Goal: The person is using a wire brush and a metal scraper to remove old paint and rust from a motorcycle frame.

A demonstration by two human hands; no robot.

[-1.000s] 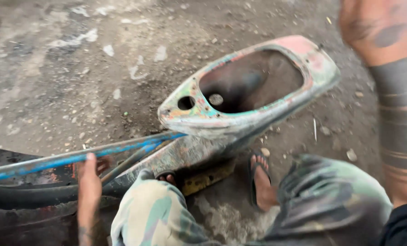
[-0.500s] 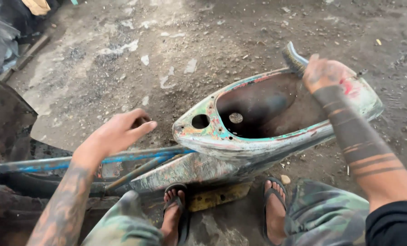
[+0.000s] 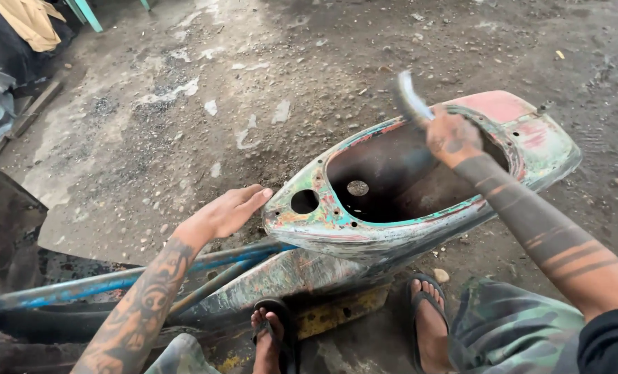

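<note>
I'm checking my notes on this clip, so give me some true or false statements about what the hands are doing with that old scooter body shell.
1. The right hand grips a tool above the scooter shell. True.
2. The left hand holds a hammer. False: it is open and empty, fingers reaching toward the shell's front end.
3. The shell's paint is fresh and even. False: it is worn, with green, red and bare patches.
4. The person wears flip-flops. True.
5. A blue tube lies below the left forearm. True.
</note>
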